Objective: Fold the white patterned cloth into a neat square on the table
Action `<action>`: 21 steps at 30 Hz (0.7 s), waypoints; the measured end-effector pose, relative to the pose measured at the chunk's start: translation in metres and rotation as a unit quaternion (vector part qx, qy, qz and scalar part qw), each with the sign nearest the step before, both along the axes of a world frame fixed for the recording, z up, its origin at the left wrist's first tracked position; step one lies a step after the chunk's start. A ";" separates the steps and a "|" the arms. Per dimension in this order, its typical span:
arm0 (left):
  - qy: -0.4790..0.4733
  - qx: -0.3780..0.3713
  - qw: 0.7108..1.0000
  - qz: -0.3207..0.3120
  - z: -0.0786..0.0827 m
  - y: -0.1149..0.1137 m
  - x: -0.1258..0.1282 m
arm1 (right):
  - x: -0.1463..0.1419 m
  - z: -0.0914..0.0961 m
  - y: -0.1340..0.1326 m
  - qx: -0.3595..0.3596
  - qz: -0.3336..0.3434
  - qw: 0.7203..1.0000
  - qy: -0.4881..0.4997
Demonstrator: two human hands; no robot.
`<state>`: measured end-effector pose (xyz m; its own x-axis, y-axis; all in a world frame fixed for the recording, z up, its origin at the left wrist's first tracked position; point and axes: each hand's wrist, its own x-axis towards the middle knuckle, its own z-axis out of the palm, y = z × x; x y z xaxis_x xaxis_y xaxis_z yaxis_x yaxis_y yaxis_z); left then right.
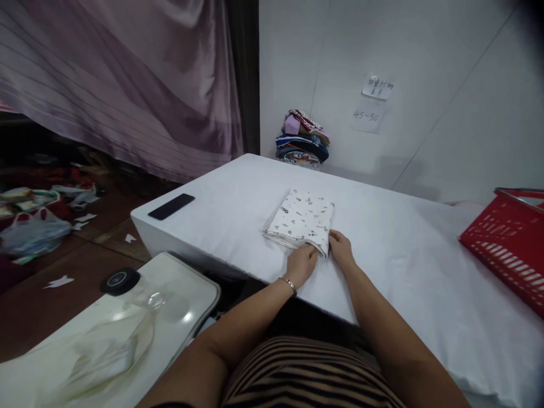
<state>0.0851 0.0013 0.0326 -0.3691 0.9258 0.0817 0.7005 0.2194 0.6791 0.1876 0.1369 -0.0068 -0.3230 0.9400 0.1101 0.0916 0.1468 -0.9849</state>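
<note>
White cotton-looking cloth (308,214), printed with small grey and dark motifs, lies in a folded stack on the table (229,192), close to the table's near edge. Its lower layers jut out past the top one on the left, so the sides could end up uneven if only the upper layers are pulled.

The left hand (301,265) is curled at the cloth's near edge, fingertips tucked beneath the top layer; whether they pinch it, I cannot tell. The right hand (341,248) has its fingertips together against the cloth's right edge, and a pinch cannot be confirmed there either. If the two tug unequally, the stack would likely skew or the near corner crumple. The bracelet (289,285) on the left wrist might catch a loose layer if it drags across.

The table's pale cover looks smooth and is wrinkled towards the right, so the stack may slide, or the cover ruck under a forearm.

Farther out, a dark slab (171,207) lies at the table's left corner, risking a knock only from a wide sweep. A clothes pile (302,144) stands by the table's far edge, and a red basket (504,241) sits at its right end.
</note>
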 end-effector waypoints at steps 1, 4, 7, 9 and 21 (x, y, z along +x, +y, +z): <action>-0.022 0.000 1.000 0.003 0.000 0.001 0.003 | 0.000 0.000 0.000 0.001 -0.001 1.000 -0.004; -0.166 -0.034 0.985 -0.009 0.000 0.005 0.011 | 0.000 0.000 0.000 0.014 -0.007 1.000 -0.017; -0.347 -0.068 0.935 -0.023 0.001 0.011 0.019 | 0.000 0.002 -0.001 0.023 -0.010 0.999 -0.030; -0.411 -0.053 0.910 -0.013 0.002 0.014 0.021 | 0.000 0.003 -0.002 0.018 -0.009 0.999 -0.035; -0.013 -0.043 0.999 -0.001 0.006 0.015 0.009 | -0.006 0.014 0.025 -0.077 -0.013 0.996 -0.040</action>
